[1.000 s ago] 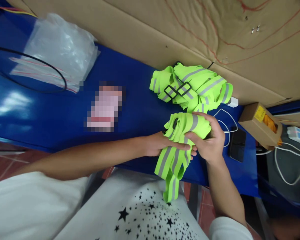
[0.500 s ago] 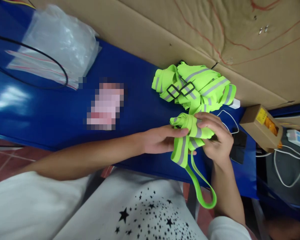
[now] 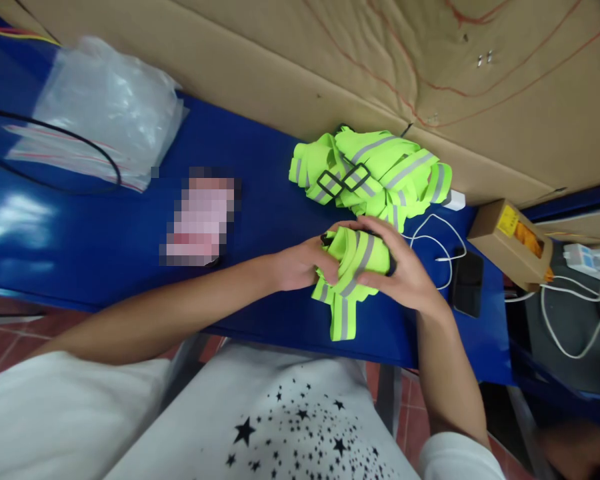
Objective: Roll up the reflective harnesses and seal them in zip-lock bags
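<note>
Between my two hands is a bundled neon-yellow reflective strap [image 3: 356, 261] with grey stripes, held above the front part of the blue table. My left hand [image 3: 307, 265] grips its left side, the thumb lying across the folds. Around the right side curl the fingers and thumb of my right hand [image 3: 400, 267]. A short end of the strap hangs below the bundle. Just behind my hands lies a heap of similar reflective straps [image 3: 380, 170], with black buckles on top.
Clear plastic bags [image 3: 105, 107] and a blurred-out pinkish item [image 3: 200, 220] lie left on the blue table [image 3: 260, 200]. To the right are a black phone [image 3: 467, 283], a white cable [image 3: 447, 259] and an open cardboard box [image 3: 513, 243]. A cardboard-covered panel [image 3: 260, 73] borders the back.
The long loop that hung from the strap is no longer visible; only a short end hangs down. The bundle is more compact, and my right hand has shifted left and wrapped around it.
</note>
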### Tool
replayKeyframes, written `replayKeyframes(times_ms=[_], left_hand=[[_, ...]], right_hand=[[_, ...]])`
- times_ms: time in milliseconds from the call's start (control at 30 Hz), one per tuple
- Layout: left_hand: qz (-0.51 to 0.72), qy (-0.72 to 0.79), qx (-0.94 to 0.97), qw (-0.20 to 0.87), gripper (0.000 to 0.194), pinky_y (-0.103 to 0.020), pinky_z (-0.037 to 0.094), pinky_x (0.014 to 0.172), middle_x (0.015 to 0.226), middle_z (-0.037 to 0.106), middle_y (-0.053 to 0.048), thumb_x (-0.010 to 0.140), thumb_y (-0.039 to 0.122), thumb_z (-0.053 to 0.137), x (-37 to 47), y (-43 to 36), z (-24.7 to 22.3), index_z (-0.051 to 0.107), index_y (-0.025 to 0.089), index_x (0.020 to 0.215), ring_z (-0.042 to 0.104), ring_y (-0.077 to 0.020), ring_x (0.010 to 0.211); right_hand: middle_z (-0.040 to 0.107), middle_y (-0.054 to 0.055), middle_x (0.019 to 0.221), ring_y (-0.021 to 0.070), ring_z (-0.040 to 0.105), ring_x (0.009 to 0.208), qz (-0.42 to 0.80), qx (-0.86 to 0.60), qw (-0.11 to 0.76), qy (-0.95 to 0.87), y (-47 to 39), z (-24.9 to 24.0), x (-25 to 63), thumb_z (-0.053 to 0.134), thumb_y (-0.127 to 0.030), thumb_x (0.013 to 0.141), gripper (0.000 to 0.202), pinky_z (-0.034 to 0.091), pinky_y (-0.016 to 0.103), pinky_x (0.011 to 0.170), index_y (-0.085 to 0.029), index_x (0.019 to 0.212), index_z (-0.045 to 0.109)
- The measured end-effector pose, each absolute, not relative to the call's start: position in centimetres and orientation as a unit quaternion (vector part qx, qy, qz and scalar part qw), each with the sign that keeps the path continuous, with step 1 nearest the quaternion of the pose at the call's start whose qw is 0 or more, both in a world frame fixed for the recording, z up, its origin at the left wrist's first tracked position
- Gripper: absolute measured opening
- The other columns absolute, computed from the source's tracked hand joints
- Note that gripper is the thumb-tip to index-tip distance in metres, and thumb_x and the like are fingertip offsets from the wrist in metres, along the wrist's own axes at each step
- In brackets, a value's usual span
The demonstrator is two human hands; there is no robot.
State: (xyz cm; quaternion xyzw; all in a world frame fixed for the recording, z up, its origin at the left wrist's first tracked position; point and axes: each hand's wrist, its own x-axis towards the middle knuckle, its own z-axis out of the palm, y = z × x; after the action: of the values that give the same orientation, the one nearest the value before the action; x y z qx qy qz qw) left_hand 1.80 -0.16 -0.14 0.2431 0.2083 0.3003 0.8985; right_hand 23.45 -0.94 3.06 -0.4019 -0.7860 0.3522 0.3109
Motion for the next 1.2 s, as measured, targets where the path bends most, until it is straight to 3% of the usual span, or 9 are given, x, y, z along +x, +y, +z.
replayKeyframes(times_ms=[133,267,467,533,633,867,1000,1100,1200], left_hand=[[0.315,0.227,0.219,0.895,0.078,-0.022,0.052,0.063,0.089,0.068,0.006,0.044,-0.005,0.07,1.9,-0.2,-0.6,0.061,0.025,0.115,0.067,-0.0138,0.077],[0.323,0.216,0.178,0.904,0.081,-0.027,0.056,0.074,0.098,0.069,0.005,0.047,-0.003,0.078,1.8,-0.1,-0.3,0.057,0.026,0.119,0.07,-0.0157,0.084],[0.248,0.147,0.144,0.947,0.056,-0.045,0.059,0.093,0.116,0.074,-0.008,0.074,0.036,0.086,2.1,-1.2,0.2,0.067,0.022,0.125,0.069,-0.0295,0.112],[0.242,0.144,0.152,0.947,0.049,-0.05,0.059,0.098,0.117,0.074,-0.01,0.079,0.044,0.083,2.3,-1.5,0.2,0.071,0.02,0.12,0.068,-0.0318,0.116],[0.292,0.151,0.168,0.93,0.045,-0.044,0.058,0.1,0.117,0.075,-0.009,0.081,0.049,0.083,2.5,-1.7,0.3,0.073,0.02,0.115,0.07,-0.0277,0.112],[0.326,0.145,0.155,0.921,0.061,-0.045,0.056,0.103,0.123,0.073,-0.009,0.082,0.069,0.074,2.0,-0.9,1.2,0.07,0.022,0.121,0.063,-0.0313,0.127],[0.338,0.17,0.163,0.911,0.052,-0.045,0.056,0.099,0.112,0.075,-0.008,0.082,0.063,0.078,1.7,-0.3,0.8,0.072,0.021,0.113,0.066,-0.0308,0.118],[0.369,0.206,0.173,0.89,0.037,-0.035,0.057,0.091,0.102,0.074,-0.004,0.079,0.04,0.087,1.7,0.0,0.7,0.073,0.021,0.106,0.07,-0.0225,0.1],[0.398,0.224,0.189,0.869,0.04,-0.029,0.055,0.087,0.098,0.073,-0.001,0.073,0.021,0.09,1.7,-0.1,1.4,0.071,0.022,0.109,0.071,-0.0172,0.093]], right_hand=[[0.052,0.007,0.157,0.0293,0.043,0.152,0.414,-0.39,0.265,-0.779,-1.1,2.7,22.8,0.085,-0.045,0.081,0.067,0.04,0.054,0.123,-0.032,0.14,0.056],[0.06,0.006,0.148,0.027,0.056,0.14,0.417,-0.404,0.308,-0.754,-1.3,3.0,23.0,0.089,-0.037,0.077,0.063,0.047,0.047,0.118,-0.03,0.132,0.059],[0.071,0.001,0.114,0.0214,0.071,0.102,0.364,-0.473,0.382,-0.705,-1.6,3.1,23.3,0.09,-0.04,0.075,0.059,0.06,0.035,0.087,-0.029,0.125,0.061],[0.07,0.002,0.117,0.023,0.07,0.104,0.323,-0.476,0.371,-0.729,-1.9,3.2,23.1,0.09,-0.042,0.075,0.06,0.061,0.036,0.089,-0.029,0.126,0.061],[0.07,0.004,0.126,0.0274,0.069,0.115,0.214,-0.471,0.371,-0.771,-2.5,3.4,22.5,0.088,-0.039,0.078,0.06,0.06,0.042,0.098,-0.031,0.131,0.061],[0.067,0.0,0.139,0.0284,0.064,0.132,0.139,-0.361,0.352,-0.852,-2.4,3.1,22.1,0.06,-0.016,0.096,0.052,0.046,0.056,0.12,-0.039,0.143,0.056],[0.052,-0.002,0.158,0.0267,0.045,0.151,0.188,-0.339,0.257,-0.885,-2.4,3.6,22.2,0.048,-0.007,0.097,0.067,0.023,0.064,0.132,-0.04,0.154,0.045],[0.03,-0.002,0.171,0.027,0.025,0.16,0.264,-0.304,0.194,-0.894,-2.7,4.6,22.4,0.049,-0.008,0.097,0.075,0.012,0.065,0.133,-0.038,0.164,0.03],[0.037,0.0,0.168,0.0303,0.027,0.159,0.339,-0.294,0.223,-0.865,-2.9,5.1,22.7,0.062,-0.022,0.098,0.067,0.012,0.066,0.132,-0.039,0.159,0.041]])
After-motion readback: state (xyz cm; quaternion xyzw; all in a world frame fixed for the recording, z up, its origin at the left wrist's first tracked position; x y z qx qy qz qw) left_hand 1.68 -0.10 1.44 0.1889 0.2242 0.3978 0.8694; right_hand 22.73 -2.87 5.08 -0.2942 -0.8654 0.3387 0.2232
